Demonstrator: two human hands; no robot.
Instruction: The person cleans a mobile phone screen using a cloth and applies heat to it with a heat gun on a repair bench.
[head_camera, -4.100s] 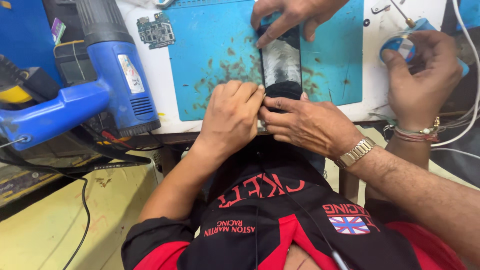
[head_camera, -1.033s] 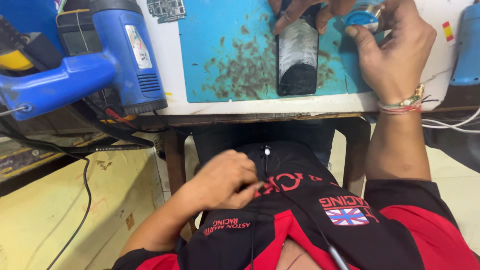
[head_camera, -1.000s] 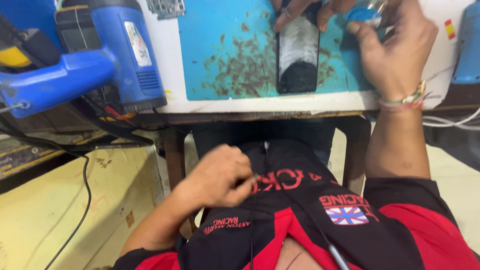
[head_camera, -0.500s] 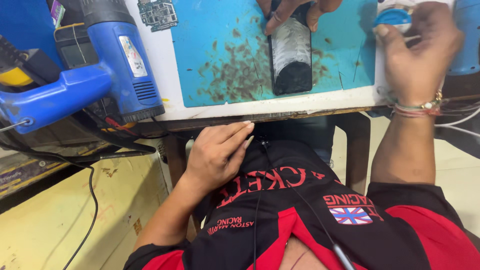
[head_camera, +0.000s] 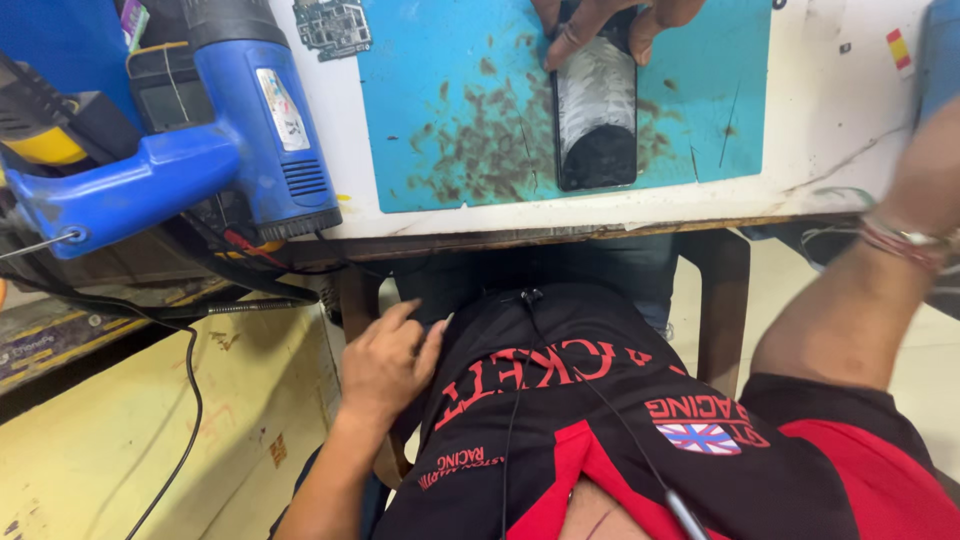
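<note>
Phone (head_camera: 596, 115) lies on teal mat (head_camera: 470, 90), left hand (head_camera: 385, 362) apparently on lap

Left hand (head_camera: 385, 360) rests on black jacket (head_camera: 560, 400); another person's hand (head_camera: 600, 20) pins phone (head_camera: 596, 115)

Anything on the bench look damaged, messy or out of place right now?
Yes. The teal work mat is littered with brown specks and smears beside the phone, whose surface looks streaked whitish. A bare circuit board lies loose near the blue heat gun. The white benchtop is scuffed.
</note>
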